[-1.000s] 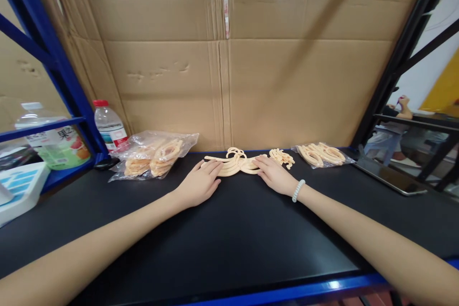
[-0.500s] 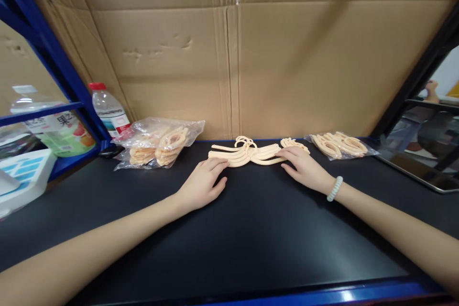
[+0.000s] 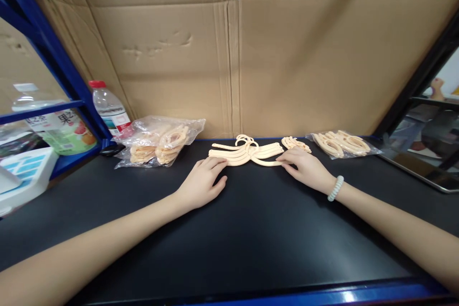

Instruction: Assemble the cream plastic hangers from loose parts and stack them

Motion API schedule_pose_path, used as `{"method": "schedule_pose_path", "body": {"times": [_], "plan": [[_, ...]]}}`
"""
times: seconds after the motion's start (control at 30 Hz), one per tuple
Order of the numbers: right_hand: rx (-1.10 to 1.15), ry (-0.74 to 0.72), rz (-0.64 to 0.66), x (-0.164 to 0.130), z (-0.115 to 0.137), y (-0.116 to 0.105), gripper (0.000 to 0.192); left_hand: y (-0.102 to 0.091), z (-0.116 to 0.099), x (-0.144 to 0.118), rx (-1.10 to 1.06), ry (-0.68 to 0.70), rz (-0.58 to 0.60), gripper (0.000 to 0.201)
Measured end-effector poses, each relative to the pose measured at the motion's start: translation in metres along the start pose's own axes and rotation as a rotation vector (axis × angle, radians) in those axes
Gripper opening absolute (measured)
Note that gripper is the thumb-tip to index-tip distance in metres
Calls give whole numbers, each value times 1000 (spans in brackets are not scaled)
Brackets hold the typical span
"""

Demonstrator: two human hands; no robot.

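Observation:
A stack of cream plastic hangers [image 3: 247,153] lies flat on the black tabletop [image 3: 229,239] near the cardboard back wall. My left hand [image 3: 202,184] rests palm down on the table, fingertips at the stack's left end. My right hand [image 3: 306,168], with a white coil band on its wrist, lies flat with its fingertips touching the stack's right end. Neither hand grips anything.
A clear bag of cream hangers [image 3: 159,146] lies at the left, a second bag [image 3: 340,143] at the right, with loose small cream pieces [image 3: 296,143] between. A water bottle [image 3: 107,107] stands by the blue rack post. A tablet [image 3: 419,172] lies at the right.
Both hands have drawn back and apart from on top of the hanger stack to its two ends. The camera has tilted down, and the stack looks straighter.

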State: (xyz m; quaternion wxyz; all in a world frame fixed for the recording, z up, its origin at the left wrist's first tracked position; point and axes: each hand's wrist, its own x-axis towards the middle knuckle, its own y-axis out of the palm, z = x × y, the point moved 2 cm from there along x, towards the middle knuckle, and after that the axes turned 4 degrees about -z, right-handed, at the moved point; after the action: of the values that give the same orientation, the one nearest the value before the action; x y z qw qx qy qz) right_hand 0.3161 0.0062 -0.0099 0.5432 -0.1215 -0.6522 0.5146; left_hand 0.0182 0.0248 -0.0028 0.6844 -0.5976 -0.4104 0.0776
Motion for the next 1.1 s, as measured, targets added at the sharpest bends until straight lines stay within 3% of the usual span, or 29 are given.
{"method": "schedule_pose_path", "body": {"times": [0.47,0.73,0.87,1.1], "plan": [[105,15,-38,3,-8,1,21,-2,-1,-1,31,-58,18,36],[-51,222,-253,0,-63,-27,23,-3,0,-1,5,-53,3,37],[-88,247,-245,-4,-82,-30,23,-4,0,0,-14,-44,1,37],[-95,210,-177,-4,-85,-25,27,-3,1,1,-26,-40,0,36]]}}
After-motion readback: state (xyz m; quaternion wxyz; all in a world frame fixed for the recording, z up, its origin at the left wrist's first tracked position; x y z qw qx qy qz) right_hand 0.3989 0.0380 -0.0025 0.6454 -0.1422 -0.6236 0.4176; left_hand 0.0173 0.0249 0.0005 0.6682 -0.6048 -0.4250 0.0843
